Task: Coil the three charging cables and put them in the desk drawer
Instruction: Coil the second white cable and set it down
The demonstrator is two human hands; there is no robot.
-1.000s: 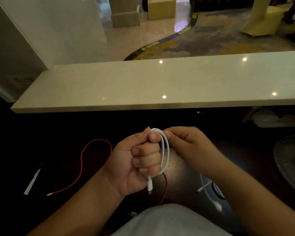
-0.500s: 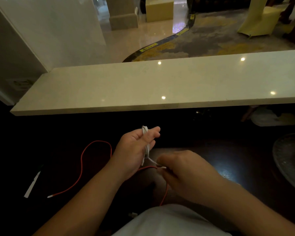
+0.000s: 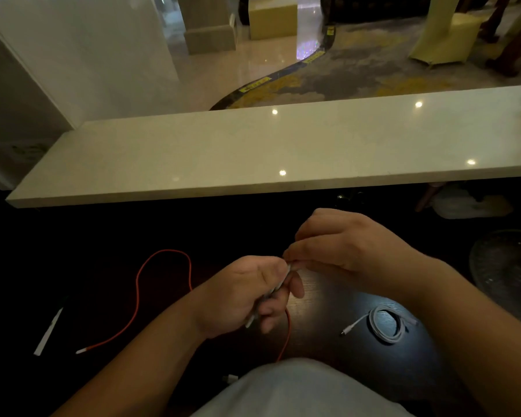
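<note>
Both hands (image 3: 247, 293) (image 3: 340, 245) grip the bundled white cable (image 3: 275, 291), its length slanting from upper right to lower left.

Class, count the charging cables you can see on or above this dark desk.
3: a white cable bundled in the left hand, a coiled white cable on the desk's right side, and a loose red cable lying left.

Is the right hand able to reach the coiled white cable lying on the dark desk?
Probably yes. The coiled white cable lies uncovered just below the right hand, with nothing between them. But that hand now pinches the white cable bundle held by the left hand, so it must release first.
</note>
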